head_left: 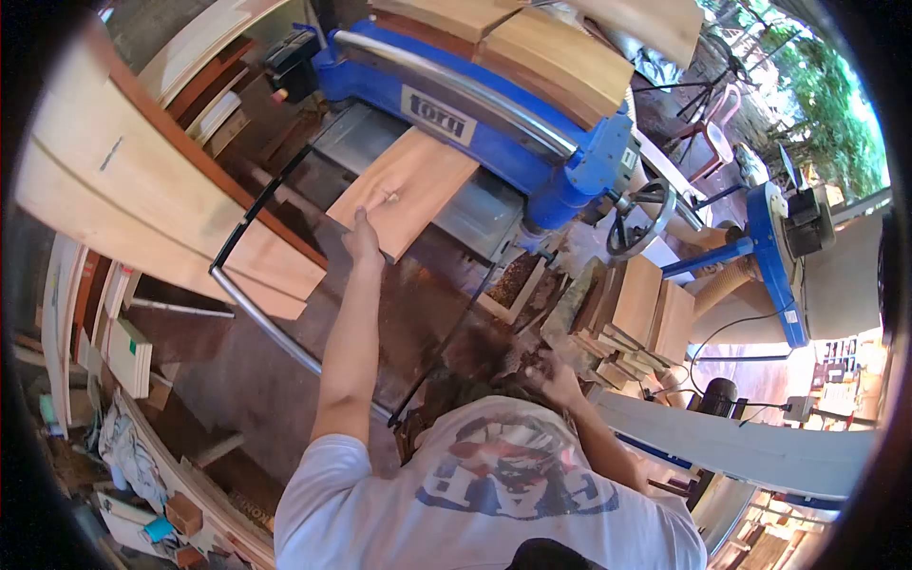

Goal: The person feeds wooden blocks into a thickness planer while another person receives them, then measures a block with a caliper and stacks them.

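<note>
My left hand [362,237] grips the near end of a flat wooden board [418,195], its fingers closed at the edge. The board has a knot on its face and lies on the metal bed [475,223] of a blue thickness planer [380,81]. Its far end reaches under the planer's body and is hidden there. My right hand [558,382] is low, in front of my shirt and just short of a stack of cut boards [636,304]. Its fingers look apart, somewhat blurred, and I see nothing held in them.
More boards [556,57] rest on top of the planer. A handwheel [641,218] sticks out at its right. A metal bar frame [275,328] spans the near side. Long planks [161,190] lean at the left. A blue-framed machine [784,266] with a hose stands at right.
</note>
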Motion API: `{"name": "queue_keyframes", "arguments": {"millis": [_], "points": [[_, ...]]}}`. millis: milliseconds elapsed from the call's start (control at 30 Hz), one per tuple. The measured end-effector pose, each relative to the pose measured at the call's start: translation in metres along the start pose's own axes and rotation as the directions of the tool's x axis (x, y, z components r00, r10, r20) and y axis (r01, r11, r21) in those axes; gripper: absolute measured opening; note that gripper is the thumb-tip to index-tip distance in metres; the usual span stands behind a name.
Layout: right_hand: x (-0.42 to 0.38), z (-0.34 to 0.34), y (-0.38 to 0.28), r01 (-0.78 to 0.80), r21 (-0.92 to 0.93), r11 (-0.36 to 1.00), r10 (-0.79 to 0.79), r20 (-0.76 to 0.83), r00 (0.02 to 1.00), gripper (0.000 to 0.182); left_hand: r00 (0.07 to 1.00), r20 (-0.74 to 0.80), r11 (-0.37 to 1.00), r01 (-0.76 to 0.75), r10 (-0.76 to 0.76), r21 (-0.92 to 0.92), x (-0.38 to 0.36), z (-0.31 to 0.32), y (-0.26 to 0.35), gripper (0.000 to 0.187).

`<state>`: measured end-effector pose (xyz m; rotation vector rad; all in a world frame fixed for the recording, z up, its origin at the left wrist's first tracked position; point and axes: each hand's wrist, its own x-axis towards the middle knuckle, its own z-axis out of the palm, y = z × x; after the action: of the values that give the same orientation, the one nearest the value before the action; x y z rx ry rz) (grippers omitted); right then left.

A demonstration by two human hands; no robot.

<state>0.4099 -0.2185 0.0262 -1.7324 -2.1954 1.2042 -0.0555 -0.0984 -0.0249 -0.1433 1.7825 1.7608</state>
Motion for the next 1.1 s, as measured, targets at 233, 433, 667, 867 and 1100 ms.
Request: {"name": "queue_keyframes", "arguments": {"millis": [233,433,667,867,1100], "points": [[-0.035,-0.01,0.088,-0.296,0.061,0.953,0.299,-0.049,0.953,0.058,0.988,-0.146,0.991,-0.027,0.046,0.13,0.018,0.05,-0.007,0.074],[-0.025,-0.03,0.102,-0.348,0.067,0.935,0.351,-0.048,0.935,0.059,0.957,-0.265,0.973,-0.054,0.114,0.225,-0.004,0.074,0.005,0.077],[0.013,-0.049,0.103,-0.388,0.14,0.911,0.397,-0.037,0.917,0.057,0.955,-0.285,0.971,-0.018,0.087,0.239,-0.016,0.095,0.016,0.077],[0.032,-0.064,0.103,-0.394,0.182,0.901,0.412,-0.075,0.908,0.06,0.932,-0.342,0.958,-0.02,0.122,0.287,-0.005,0.112,0.013,0.077],[0.018,-0.065,0.134,-0.358,0.336,0.871,0.46,-0.304,0.835,0.071,0.876,-0.155,0.364,-0.025,0.457,0.931,0.069,0.112,-0.047,0.074]]}}
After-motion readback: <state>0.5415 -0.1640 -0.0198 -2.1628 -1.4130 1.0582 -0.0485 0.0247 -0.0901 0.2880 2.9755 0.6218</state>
